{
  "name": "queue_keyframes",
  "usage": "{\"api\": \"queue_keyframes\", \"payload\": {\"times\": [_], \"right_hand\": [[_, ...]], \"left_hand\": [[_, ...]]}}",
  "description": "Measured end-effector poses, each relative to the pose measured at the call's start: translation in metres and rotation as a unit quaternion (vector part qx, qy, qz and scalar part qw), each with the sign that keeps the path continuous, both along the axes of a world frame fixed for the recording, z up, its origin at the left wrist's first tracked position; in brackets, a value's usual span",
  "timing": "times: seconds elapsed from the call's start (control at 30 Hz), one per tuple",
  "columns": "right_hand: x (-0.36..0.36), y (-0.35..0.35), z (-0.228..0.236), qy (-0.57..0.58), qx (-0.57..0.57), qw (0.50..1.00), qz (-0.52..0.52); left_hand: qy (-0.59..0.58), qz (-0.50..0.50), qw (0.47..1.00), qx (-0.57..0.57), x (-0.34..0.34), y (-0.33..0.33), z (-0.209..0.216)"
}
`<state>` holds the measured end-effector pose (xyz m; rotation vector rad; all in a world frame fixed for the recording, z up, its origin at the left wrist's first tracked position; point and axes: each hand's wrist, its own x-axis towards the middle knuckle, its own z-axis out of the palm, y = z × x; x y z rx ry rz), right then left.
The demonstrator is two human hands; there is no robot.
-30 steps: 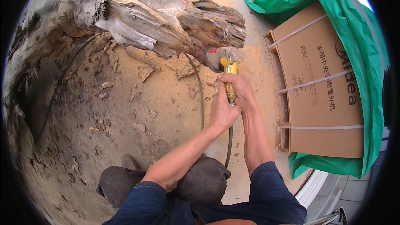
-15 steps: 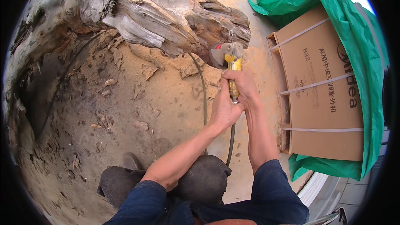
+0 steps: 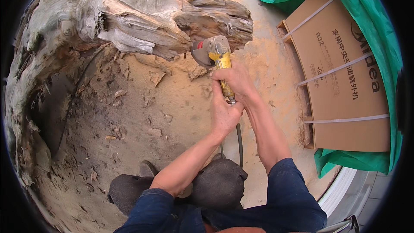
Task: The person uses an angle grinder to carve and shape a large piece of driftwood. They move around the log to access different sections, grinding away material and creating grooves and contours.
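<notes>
Lots of dusty floor all round; weathered log lies on it, long axis left-right. Green sheet partly over cardboard box, right side. Yellow grinder points forward, tilted left, head at log's near right side, contact unclear. Right hand wrapped round its body, nearer log; left hand closed round tail end, log just ahead of both.

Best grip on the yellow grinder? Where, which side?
I'd take the grinder by its yellow body, from the person's side: it's slim and long, with the hose end toward the person and the head toward the log. Right hand and left hand grip there.
</notes>
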<state>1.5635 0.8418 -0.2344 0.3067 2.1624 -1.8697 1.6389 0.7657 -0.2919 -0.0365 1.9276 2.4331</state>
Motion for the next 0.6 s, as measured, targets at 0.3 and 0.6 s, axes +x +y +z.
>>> {"api": "queue_keyframes", "payload": {"times": [0.3,0.6], "right_hand": [[-0.005,-0.005,-0.019,0.013,-0.024,0.999,0.022],[0.015,-0.029,-0.044,0.098,0.182,0.978,0.039]], "left_hand": [[-0.007,0.002,1.000,-0.001,0.003,-0.012,0.011],[-0.018,0.033,0.999,0.017,0.023,-0.017,-0.039]]}}
